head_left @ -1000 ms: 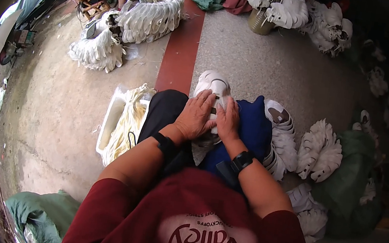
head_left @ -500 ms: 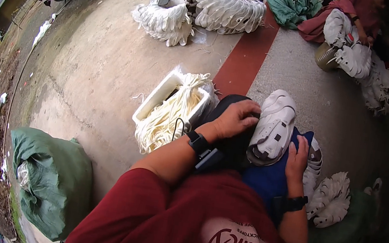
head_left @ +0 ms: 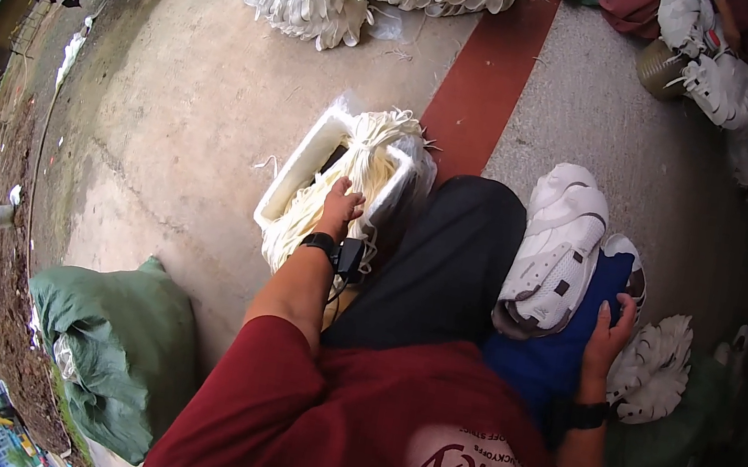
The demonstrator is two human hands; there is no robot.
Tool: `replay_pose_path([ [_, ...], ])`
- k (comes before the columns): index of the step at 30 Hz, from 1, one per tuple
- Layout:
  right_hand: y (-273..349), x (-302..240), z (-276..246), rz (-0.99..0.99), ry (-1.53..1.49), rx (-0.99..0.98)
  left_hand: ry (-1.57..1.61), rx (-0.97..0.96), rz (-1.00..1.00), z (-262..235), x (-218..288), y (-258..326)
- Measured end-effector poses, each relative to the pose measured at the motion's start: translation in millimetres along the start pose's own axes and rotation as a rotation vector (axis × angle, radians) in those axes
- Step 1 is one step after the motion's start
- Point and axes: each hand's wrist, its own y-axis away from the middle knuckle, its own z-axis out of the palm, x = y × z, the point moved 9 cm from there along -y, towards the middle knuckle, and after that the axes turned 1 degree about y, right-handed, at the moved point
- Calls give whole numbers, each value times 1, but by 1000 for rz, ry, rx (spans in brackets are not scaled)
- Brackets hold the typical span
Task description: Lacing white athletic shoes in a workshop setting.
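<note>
My left hand (head_left: 340, 211) is over a white foam box (head_left: 300, 157) heaped with cream shoelaces (head_left: 308, 209). Its fingers look apart, with no lace plainly held, though their undersides are hidden. On my right thigh a white shoe upper (head_left: 557, 251) with dark patches lies on a blue cloth (head_left: 598, 301). My right hand (head_left: 607, 341) rests at the cloth's right edge, fingers spread and holding nothing. Partly hidden behind the cloth is another white upper (head_left: 633, 263).
Stacked white uppers (head_left: 306, 6) lie ahead on the concrete, beside a red floor stripe (head_left: 486, 67). A stuffed green sack (head_left: 121, 341) stands at left. More uppers (head_left: 653, 370) sit by my right arm. At far right, another person's arm (head_left: 726, 23) is near white uppers.
My left hand has moved from beside the white upper on my lap leftward to the shoelaces in the box. My right hand stays by the blue cloth. The whole view has shifted somewhat.
</note>
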Motion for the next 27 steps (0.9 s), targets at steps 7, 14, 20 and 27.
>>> replay_pose_path([
  [7, -1, -6, -1, 10, -28, 11, -175, -31, 41, 7, -1, -31],
  [14, 0, -2, 1, 24, -38, 3, -221, 105, 87, -20, 14, -20],
  [20, 0, 0, 0, 26, -29, 9, -273, -77, 59, -18, 20, -8],
  [27, 1, 2, -1, 47, -17, 19, -167, -47, 76, -21, 20, -9],
])
